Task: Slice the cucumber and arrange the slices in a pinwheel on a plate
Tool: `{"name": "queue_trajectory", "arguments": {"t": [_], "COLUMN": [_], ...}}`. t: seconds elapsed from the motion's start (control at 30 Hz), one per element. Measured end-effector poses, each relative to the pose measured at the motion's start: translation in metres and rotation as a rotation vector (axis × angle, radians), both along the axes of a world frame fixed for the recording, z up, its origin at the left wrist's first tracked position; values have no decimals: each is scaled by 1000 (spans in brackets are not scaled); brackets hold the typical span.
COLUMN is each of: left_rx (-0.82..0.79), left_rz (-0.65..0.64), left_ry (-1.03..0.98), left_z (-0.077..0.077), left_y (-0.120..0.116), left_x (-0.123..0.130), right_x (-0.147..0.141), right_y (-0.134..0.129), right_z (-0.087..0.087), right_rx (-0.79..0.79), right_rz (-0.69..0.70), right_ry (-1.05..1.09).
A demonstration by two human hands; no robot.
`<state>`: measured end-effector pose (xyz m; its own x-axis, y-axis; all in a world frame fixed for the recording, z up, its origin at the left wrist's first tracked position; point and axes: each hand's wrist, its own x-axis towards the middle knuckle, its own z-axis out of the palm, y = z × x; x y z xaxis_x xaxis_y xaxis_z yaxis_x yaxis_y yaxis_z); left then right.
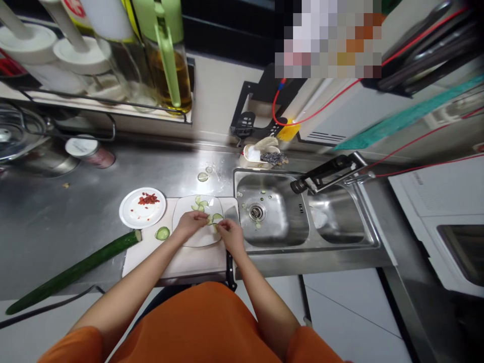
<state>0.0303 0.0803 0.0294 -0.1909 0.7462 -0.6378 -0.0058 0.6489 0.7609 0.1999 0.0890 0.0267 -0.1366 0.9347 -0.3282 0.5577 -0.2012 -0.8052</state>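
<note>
My left hand [192, 223] is over a white square plate [196, 238], its fingertips pinched on a thin cucumber slice [209, 220]. At the plate's right side my right hand [230, 235] has thumb and fingers pressed together at the edge of a slice. Several cucumber slices [199, 204] lie in a curve on the plate. The plate rests on a white cutting board [147, 257]. A small stack of cucumber slices [162, 233] sits left of the plate. Further left lies a long cut cucumber [79, 270], its cut end on the board.
A small round plate [126, 214] with red berries stands at the upper left of the board. Right of the board, a knife [230, 269] has its black handle toward me. The double sink [280, 217] is at the right. Bottles [170, 75] stand on a rack above the counter.
</note>
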Motion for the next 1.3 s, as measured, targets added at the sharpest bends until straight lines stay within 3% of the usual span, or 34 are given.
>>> {"name": "queue_trajectory", "arguments": {"t": [0.17, 0.33, 0.6, 1.03, 1.3], "left_rx": [127, 192, 208, 260, 246], "left_rz": [-180, -281, -342, -436, -424], "left_ry": [343, 518, 589, 715, 758], "left_z": [-4, -9, -9, -18, -22], "left_y": [8, 12, 15, 17, 16], "left_x": [3, 6, 10, 13, 14], "right_x": [-7, -16, -24, -28, -29], "right_y": [5, 8, 8, 7, 7], "right_z": [-3, 1, 10, 8, 10], "right_rx": [21, 21, -8, 7, 21], "right_rz": [19, 34, 63, 104, 136], "right_ry": [-237, -469, -578, -616, -644]}}
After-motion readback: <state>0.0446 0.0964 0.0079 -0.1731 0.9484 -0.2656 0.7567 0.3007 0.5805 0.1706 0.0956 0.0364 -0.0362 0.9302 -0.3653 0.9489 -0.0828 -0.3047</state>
